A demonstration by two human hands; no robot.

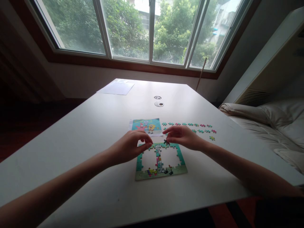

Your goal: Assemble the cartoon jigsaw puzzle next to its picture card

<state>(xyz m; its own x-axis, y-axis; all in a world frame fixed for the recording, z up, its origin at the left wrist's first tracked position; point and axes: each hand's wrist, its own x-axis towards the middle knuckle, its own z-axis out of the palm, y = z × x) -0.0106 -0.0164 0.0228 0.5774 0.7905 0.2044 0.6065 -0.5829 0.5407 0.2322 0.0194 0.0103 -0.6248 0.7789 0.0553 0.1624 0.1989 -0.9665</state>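
Note:
A partly assembled jigsaw puzzle (160, 171) lies on the white table, its border joined and a column of pieces down its middle, with two gaps either side. My right hand (181, 136) is above the puzzle's upper right edge, closed on a dark-looking puzzle piece (166, 142) between thumb and fingers. Over the upper left of the puzzle hovers my left hand (133, 144), fingers curved and thumb slightly apart, with nothing visible in it. Just behind both hands lies a printed cartoon picture sheet (155, 122), its lower left partly covered by my left hand.
Several loose puzzle pieces (190, 124) are set out in rows right of the picture sheet, some hidden behind my right hand. Two round grommets (158, 104) sit farther back in the table (102, 114). A paper (116, 88) lies far left; a padded cover (261, 117) is at right.

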